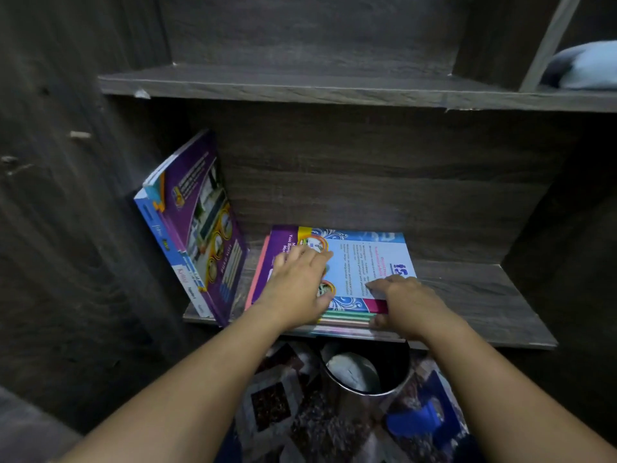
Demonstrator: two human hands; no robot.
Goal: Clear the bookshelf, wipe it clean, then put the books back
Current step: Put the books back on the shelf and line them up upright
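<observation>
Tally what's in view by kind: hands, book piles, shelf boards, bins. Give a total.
Hands: 2, left hand, right hand
Book piles: 2, leaning pile, flat stack
Shelf boards: 2, upper board, lower board
Bins: 1, metal bin
Total: 7

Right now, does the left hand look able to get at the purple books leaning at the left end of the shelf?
Probably yes. The left hand rests open on the flat stack, holding nothing, and the leaning books stand just to its left with only bare shelf between.
</observation>
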